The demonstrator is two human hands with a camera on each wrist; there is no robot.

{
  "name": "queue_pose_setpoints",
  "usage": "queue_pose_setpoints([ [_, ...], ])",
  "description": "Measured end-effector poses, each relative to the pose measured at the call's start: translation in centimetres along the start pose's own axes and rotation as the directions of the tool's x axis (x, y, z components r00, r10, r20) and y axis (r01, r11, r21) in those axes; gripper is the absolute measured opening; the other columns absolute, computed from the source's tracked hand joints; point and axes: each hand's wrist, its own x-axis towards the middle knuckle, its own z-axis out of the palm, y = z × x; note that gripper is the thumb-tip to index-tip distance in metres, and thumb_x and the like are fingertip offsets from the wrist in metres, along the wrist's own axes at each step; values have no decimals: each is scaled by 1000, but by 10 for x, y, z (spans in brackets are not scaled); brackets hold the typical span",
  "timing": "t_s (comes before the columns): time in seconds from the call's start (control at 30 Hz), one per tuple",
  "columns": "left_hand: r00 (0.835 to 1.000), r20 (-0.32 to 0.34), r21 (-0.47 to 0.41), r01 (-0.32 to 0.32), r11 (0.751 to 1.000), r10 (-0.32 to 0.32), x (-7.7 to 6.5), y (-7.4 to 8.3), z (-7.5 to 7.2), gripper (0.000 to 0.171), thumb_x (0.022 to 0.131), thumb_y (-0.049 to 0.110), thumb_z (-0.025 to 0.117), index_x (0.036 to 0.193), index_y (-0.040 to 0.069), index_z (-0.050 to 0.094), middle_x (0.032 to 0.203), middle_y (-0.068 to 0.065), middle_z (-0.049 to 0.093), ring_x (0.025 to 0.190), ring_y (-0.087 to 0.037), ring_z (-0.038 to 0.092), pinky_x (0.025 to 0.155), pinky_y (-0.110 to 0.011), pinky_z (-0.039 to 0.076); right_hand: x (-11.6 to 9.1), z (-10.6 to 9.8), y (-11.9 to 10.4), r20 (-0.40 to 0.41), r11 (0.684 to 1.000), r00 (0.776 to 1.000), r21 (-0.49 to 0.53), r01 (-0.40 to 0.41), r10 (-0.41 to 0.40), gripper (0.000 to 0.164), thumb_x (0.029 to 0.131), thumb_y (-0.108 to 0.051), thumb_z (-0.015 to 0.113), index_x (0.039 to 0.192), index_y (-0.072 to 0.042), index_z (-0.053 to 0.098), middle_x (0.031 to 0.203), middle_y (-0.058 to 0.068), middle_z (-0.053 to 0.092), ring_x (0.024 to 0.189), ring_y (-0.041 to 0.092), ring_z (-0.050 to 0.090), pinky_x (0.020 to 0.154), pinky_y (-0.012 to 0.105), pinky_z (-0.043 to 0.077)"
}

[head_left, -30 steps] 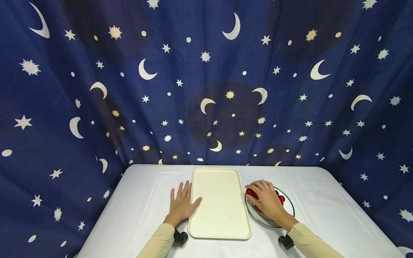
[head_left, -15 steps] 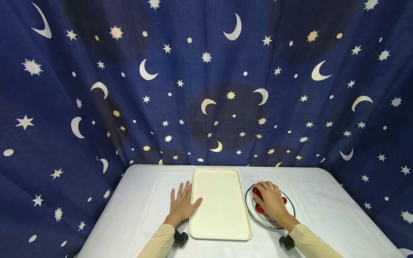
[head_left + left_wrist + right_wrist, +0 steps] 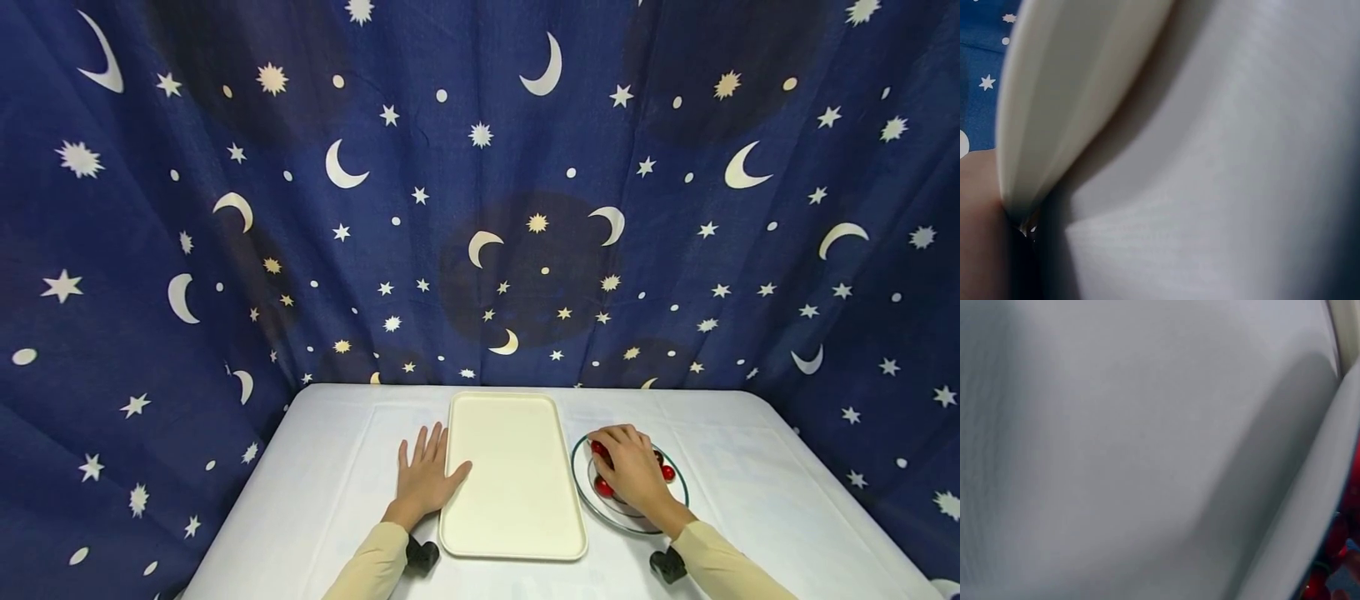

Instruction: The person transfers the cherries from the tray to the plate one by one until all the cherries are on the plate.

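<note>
My left hand (image 3: pixel 424 482) lies flat beside the cream tray (image 3: pixel 513 483), fingers spread on the white cloth and thumb over the tray's left rim. To the right of the tray stands a round clear glass bowl (image 3: pixel 622 527) with several glossy red cherries (image 3: pixel 604 487) in it. My right hand (image 3: pixel 632 472) reaches into this bowl from above, fingers curled, with red fruit between thumb and fingertips. The back of the hand hides much of the bowl's contents. In the right wrist view, dark red cherries (image 3: pixel 1316 584) show at the lower right edge, past the bowl's wall.
A white cloth covers the table (image 3: pixel 337 433). A dark blue curtain (image 3: pixel 480 208) with moons and stars hangs behind and at both sides. Black wrist cameras (image 3: pixel 422 557) sit under both wrists. The left wrist view shows the tray's raised outer side (image 3: pixel 1079 81) up close.
My right hand has shifted slightly right within the bowl, and cherries at its left side have changed position under the fingers. My left hand and the tray stay put.
</note>
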Motion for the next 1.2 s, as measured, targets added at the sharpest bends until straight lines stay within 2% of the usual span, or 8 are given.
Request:
queue_pose_setpoints([
  [0.3,1000,-5,-5,-1,1000,1,2,-2,6,86,100,64,43,164,9,25,174,-8,21,163,-33,12,129,-63,0,-2,1,0,-5,1000,1000,-1,-1,1,29,87,-15,79,115,-10,75,115,11,74,111,34,61,93,58,48],
  [0.5,999,-22,-33,-23,999,23,-1,-2,3,88,100,64,44,163,5,26,173,-12,23,162,-36,14,128,-65,0,-2,2,1,-36,1000,999,27,4,-3,25,90,-16,76,114,-9,74,114,11,74,111,33,61,92,57,48],
  [0.73,998,-49,-21,-42,999,41,1,-7,-5,83,96,57,54,158,5,37,169,-14,33,159,-39,25,126,-68,11,4,1,3,-103,998,995,53,18,-12,29,90,-11,74,118,-5,70,115,14,72,108,35,61,90,58,47],
  [0.93,999,-47,-62,-28,998,26,6,-12,-11,79,91,49,59,155,5,43,167,-14,37,157,-39,29,124,-70,14,14,-8,4,-106,998,994,62,30,-24,33,91,-9,71,124,-5,66,120,16,69,110,38,61,88,57,47],
  [1.1,999,-33,-123,-30,992,26,10,-15,-17,83,88,48,64,154,2,43,165,-19,37,156,-43,28,124,-71,14,24,-16,4,-124,992,992,115,52,-38,36,91,-5,69,126,0,64,126,21,67,116,43,63,96,63,48],
  [1.2,998,-53,-159,-27,987,18,12,-18,-23,83,90,49,65,154,1,42,165,-21,38,155,-46,27,124,-71,13,30,-19,5,-130,990,991,130,55,-38,38,92,-4,69,129,1,61,133,24,64,123,45,60,102,66,45],
])
